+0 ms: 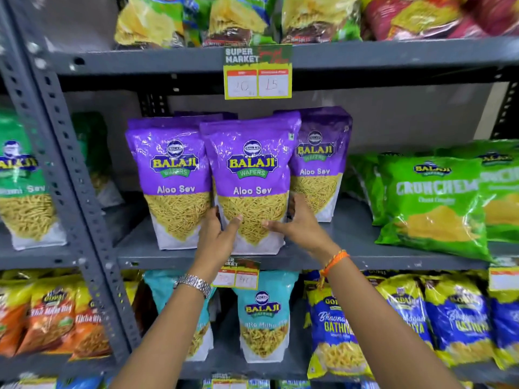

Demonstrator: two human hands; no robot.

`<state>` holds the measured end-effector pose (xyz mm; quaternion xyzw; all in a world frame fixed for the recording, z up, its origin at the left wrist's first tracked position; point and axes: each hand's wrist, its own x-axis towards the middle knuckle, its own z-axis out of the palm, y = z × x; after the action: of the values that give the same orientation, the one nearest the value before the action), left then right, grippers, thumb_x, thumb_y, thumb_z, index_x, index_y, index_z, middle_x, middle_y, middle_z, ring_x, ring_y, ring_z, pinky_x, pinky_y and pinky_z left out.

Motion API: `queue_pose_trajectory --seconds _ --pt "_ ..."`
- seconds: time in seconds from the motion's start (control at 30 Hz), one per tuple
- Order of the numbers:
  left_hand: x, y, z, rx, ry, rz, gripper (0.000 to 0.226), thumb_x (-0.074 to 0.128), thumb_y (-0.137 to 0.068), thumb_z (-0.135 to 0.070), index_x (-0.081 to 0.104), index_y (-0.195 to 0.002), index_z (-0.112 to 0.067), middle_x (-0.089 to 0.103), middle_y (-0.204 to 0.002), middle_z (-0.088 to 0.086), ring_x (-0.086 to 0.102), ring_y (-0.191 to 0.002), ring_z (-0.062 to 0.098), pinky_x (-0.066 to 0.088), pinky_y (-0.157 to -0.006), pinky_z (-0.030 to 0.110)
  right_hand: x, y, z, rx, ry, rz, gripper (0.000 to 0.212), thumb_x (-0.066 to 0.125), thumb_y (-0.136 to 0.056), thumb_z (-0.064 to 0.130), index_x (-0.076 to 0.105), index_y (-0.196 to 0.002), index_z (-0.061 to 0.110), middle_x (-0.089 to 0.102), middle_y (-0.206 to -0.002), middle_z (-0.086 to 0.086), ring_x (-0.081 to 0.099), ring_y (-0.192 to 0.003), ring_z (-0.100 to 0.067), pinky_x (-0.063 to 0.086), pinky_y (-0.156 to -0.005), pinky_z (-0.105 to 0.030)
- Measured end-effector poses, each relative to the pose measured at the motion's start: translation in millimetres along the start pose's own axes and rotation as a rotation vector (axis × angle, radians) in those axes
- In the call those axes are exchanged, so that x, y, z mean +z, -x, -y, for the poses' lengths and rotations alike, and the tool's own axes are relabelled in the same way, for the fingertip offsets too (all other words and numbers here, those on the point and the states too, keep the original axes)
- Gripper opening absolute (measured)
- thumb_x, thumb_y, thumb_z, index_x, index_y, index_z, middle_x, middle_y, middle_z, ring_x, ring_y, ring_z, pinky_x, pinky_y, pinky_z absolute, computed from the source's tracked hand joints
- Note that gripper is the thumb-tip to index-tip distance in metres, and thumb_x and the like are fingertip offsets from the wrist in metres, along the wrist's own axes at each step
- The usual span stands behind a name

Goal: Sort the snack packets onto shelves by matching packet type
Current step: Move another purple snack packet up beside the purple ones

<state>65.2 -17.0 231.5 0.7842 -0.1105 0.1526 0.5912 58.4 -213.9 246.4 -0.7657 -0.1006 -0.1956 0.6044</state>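
Note:
A purple Aloo Sev packet (250, 169) stands upright at the front of the grey middle shelf (351, 256). My left hand (217, 237) grips its lower left edge and my right hand (302, 226) grips its lower right edge, thumbs across its clear window. A second Aloo Sev packet (171, 175) stands to its left and a third (320, 164) behind to its right, with more purple tops showing behind them.
Green Crunchem packets (429, 203) lean on the same shelf to the right. A green sev packet (22, 181) stands left of the slotted upright (67, 169). Teal Balaji packets (264, 315), blue Gathiya packets (337, 327) and orange packets (53, 313) fill the shelf below. A price tag (257, 73) hangs above.

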Motion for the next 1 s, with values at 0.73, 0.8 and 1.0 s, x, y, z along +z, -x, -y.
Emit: queue_pose_trajectory --seconds 0.73,0.8,1.0 --pt "90 -9 -37 0.104 0.078 0.071 0.062 0.076 -0.064 -0.071 0.065 -0.105 -0.025 0.079 -0.102 -0.003 0.076 -0.096 0.023 0.06 -0.089 0.053 -116 2 -6 0.002 -0.13 0.007 0.06 0.084 -0.071 0.001 0.057 -0.124 0.008 0.071 -0.121 -0.011 0.067 -0.115 -0.026 0.056 -0.096 -0.036" --pt "98 -5 -40 0.082 0.078 0.071 0.06 0.077 -0.063 -0.07 0.064 -0.102 -0.026 0.079 -0.1 -0.001 0.076 -0.095 0.026 0.06 -0.087 0.054 -124 4 -7 0.013 -0.127 0.027 0.057 0.08 -0.074 -0.004 0.056 -0.124 0.008 0.07 -0.117 -0.009 0.067 -0.111 -0.024 0.058 -0.089 -0.027" --pt "107 -1 -43 0.064 0.032 0.075 0.042 0.085 -0.077 -0.042 0.064 -0.106 -0.02 0.077 -0.101 -0.004 0.075 -0.094 0.016 0.061 -0.087 0.049 -131 7 -18 0.046 -0.154 0.052 0.055 0.077 -0.076 -0.007 0.055 -0.123 0.013 0.07 -0.115 -0.005 0.067 -0.111 -0.022 0.058 -0.093 -0.03"
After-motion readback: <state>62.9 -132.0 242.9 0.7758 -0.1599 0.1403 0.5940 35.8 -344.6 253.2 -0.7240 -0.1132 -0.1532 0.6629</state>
